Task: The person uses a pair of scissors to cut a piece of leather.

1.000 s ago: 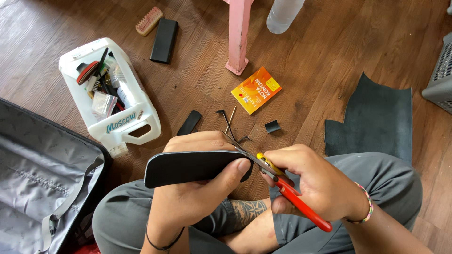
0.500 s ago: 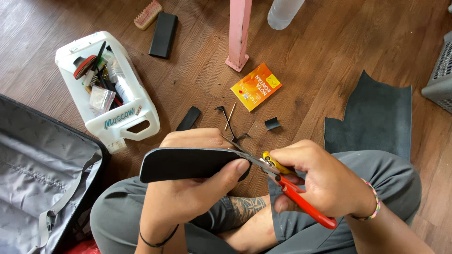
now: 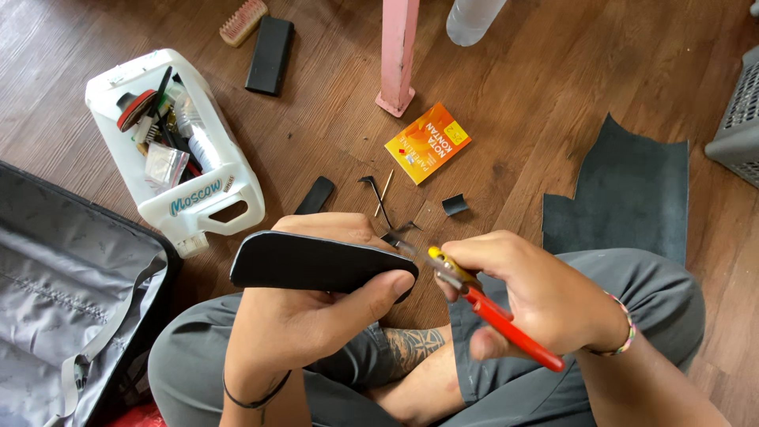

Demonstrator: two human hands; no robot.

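There is a single view, from a camera worn on the person's head, looking steeply down over the lap to the wooden floor (image 3: 553, 87). It sits close: the left hand (image 3: 308, 316) and right hand (image 3: 538, 296) fill the lower middle of the frame, with the grey-trousered crossed legs just beneath them at the bottom edge. The view faces forward and down, so the floor runs away toward the top edge, where a pink furniture leg (image 3: 398, 55) stands. An open grey suitcase (image 3: 55, 316) is cut off at the left edge and a grey basket (image 3: 739, 119) at the right edge. No second view shares the scene
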